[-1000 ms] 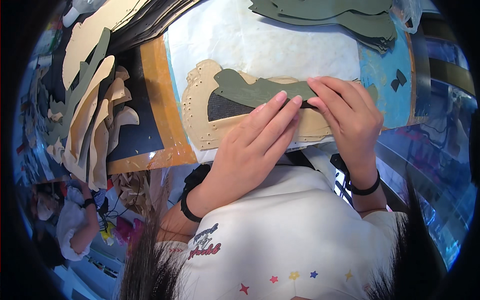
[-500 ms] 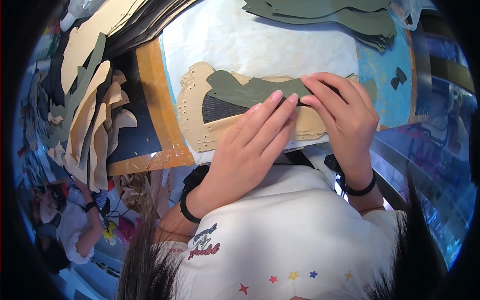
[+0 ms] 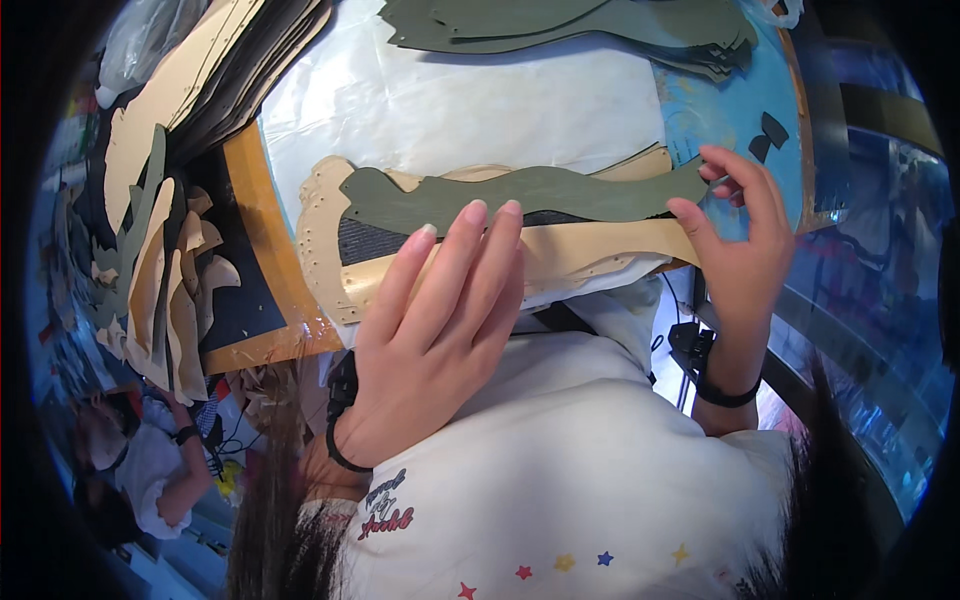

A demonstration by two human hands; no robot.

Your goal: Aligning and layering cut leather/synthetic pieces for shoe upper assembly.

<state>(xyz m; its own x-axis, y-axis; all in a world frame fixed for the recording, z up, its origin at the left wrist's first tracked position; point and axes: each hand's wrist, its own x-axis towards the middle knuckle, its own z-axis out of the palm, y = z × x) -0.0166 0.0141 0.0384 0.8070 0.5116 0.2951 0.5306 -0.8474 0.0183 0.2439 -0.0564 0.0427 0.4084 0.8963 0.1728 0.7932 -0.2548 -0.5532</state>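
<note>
A long, wavy-edged dark green leather-like strip [image 3: 520,188] lies across a beige piece [image 3: 600,245] with punched holes along its left side. Between the two, a ribbed black area [image 3: 375,243] shows. My left hand [image 3: 445,300] rests palm down with outstretched fingers, the fingertips over the near edge of the green strip. At the strip's right end is my right hand [image 3: 745,215], thumb at the near edge and curled fingers at the far side, holding that end. More beige layers show beneath.
A stack of green pieces [image 3: 600,25] lies at the far side, beige and black stacks [image 3: 180,90] at far left. Loose beige offcuts [image 3: 185,300] pile on the left. Two small dark scraps [image 3: 768,135] sit on the blue surface at right. Another person's arm [image 3: 185,475] shows lower left.
My right hand has moved right along the green strip to its end. The left hand has shifted left and nearer to me, uncovering more of the strip. The whole view has shifted slightly.
</note>
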